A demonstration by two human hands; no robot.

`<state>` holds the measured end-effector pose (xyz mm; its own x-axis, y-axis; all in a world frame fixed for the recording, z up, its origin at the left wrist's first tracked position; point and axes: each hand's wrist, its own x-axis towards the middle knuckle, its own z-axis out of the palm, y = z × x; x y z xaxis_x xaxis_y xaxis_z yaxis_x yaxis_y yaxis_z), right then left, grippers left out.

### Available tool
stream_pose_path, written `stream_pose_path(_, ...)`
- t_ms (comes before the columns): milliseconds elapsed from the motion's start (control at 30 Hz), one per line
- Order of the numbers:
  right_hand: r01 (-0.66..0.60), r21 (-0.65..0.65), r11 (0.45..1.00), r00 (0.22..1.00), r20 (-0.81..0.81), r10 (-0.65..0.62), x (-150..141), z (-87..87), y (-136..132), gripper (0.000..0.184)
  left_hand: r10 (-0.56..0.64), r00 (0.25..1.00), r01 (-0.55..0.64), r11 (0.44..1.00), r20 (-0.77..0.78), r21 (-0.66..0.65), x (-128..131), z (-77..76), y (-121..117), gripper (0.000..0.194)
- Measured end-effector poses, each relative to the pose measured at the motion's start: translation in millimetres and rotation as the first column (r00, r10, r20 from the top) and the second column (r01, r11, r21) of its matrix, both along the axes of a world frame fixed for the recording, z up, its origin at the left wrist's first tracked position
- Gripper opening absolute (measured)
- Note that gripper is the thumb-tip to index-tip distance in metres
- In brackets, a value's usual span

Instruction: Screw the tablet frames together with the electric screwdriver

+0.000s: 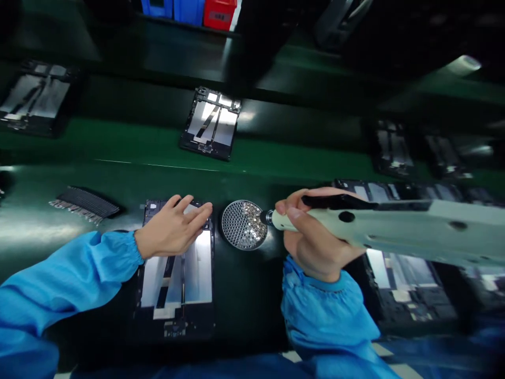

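Note:
My right hand (315,237) is wrapped around a pale electric screwdriver (394,226) held almost level, its tip pointing left. The tip is at the right side of a round dish (231,231) with a perforated face, where small shiny screws (254,218) are heaped. My left hand (173,226) lies with fingers stretched over the upper part of an opened tablet (201,279), holding nothing. Silvery panels, dark ribbon cables and a small board show inside that tablet. Part of its top edge is hidden under my left hand.
A black brush (89,202) lies at left. Another opened tablet (213,123) rests farther back, with one more (37,97) at far left. Several tablets (410,289) lie at right, partly behind the screwdriver. Blue (189,10) and red bins (219,13) stand at the back.

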<state>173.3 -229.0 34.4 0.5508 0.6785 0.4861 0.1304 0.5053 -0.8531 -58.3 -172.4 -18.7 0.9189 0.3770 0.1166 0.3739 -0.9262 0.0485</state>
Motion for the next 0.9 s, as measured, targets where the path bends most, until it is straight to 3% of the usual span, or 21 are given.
stream_pose_path(133, -0.105, -0.005, 0.994, 0.994, 0.034, 0.105, -15.4, 6.0, -6.1, 0.034, -0.052, 0.995, 0.047, 0.997, 0.081, 0.062, 0.2, -1.3, -25.5, 0.034)
stream_pose_path(300, -0.269, -0.127, 0.955, 0.953, 0.108, 0.283, -38.4, 2.9, -10.4, 0.040, -0.051, 0.964, 0.029, 0.996, 0.262, 0.087, -0.8, -2.4, -41.0, 0.006)
stream_pose_path(567, -0.215, -0.215, 0.953, 0.948, 0.189, 0.257, -48.5, -9.2, -4.9, 0.035, -0.012, 0.942, 0.012, 1.000, 0.334, 0.001, 4.1, -4.2, -41.7, 0.008)
stream_pose_path(900, -0.211, -0.242, 0.947, 0.950, 0.178, 0.257, -52.9, -6.7, -3.2, 0.033, 0.015, 0.935, -0.004, 0.999, 0.353, -0.032, 5.8, -2.8, -43.3, 0.012)
